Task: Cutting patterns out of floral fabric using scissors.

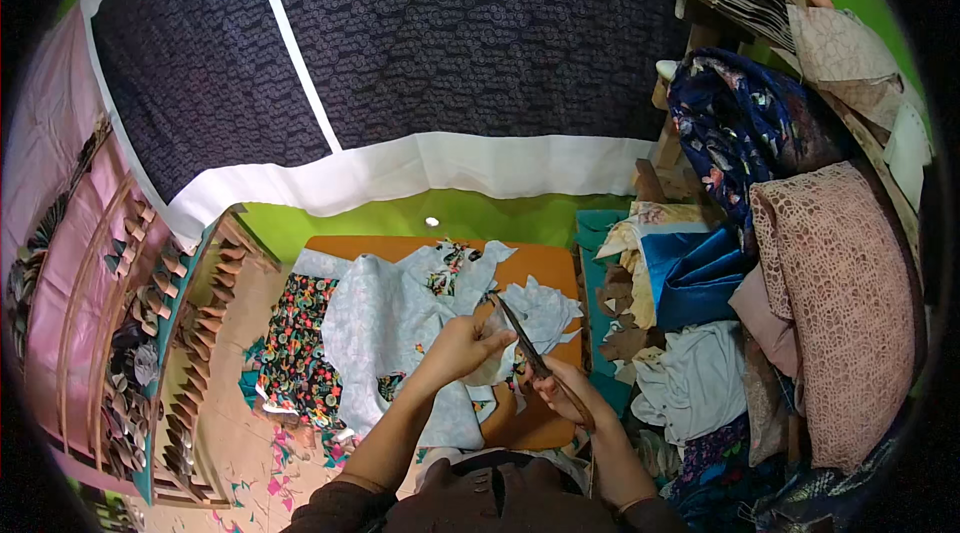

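Left hand (462,345) fingers pinch pale fabric (400,323) – right hand (562,395) fingers grip scissors (522,341), blades angled up-left

Cloth pieces (385,318) lie spread on the bench (535,258), with the scissors (525,338) over them between the left hand (460,348) and right hand (562,393). A heap of folded fabrics (790,293) stands to the right; a rack (150,333) runs along the left, above scraps (285,453) on the floor.

No packages, labels, signs or screens in view. Only cloth, paper pieces and wooden fittings show, none carrying a tag or display.
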The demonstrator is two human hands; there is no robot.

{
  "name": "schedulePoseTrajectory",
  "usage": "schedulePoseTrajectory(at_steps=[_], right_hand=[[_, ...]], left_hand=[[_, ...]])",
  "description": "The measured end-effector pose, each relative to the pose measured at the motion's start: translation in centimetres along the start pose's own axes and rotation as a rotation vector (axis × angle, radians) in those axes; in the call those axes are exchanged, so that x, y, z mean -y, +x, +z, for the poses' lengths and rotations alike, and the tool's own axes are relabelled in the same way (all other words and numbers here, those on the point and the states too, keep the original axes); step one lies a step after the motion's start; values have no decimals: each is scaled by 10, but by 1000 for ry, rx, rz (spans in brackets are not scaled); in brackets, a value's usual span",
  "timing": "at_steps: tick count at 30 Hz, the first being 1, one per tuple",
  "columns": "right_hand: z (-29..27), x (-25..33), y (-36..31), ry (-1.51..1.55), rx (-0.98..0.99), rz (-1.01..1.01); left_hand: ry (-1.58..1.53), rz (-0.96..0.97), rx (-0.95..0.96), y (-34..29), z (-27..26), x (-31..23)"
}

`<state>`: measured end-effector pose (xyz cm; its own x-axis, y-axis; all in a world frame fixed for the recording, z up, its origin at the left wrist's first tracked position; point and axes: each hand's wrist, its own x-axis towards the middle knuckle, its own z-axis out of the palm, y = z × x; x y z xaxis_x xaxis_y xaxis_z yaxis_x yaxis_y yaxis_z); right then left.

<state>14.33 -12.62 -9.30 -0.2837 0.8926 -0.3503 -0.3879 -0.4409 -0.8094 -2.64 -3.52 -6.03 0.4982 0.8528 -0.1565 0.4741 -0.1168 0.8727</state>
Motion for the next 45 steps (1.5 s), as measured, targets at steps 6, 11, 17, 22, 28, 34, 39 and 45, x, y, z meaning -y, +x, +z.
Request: schedulePoseTrajectory(at_steps=[6,11,17,22,28,34,39,45], right_hand=[[3,0,5,280,-157,171],[1,1,5,203,-89,146],[-4,-9,5,184,-61,-28],[-9,-20,2,219,-45,-36],[-7,-22,-3,289,-88,44],[-11,-42,-3,-183,3,-235],[-5,-66,-4,-41,-61,-216],[9,-60,-9,-108,-78,-174]], left_hand=[[87,43,86,2,0,-11],[49,16,75,4,1,1],[92,12,59,0,1,-12],[-91,76,-117,-4,15,1],[-25,186,-226,-9,17,-6],[-11,114,-219,-11,26,5],[-75,108,-212,-18,38,15],[-187,-98,-167,-25,37,7]])
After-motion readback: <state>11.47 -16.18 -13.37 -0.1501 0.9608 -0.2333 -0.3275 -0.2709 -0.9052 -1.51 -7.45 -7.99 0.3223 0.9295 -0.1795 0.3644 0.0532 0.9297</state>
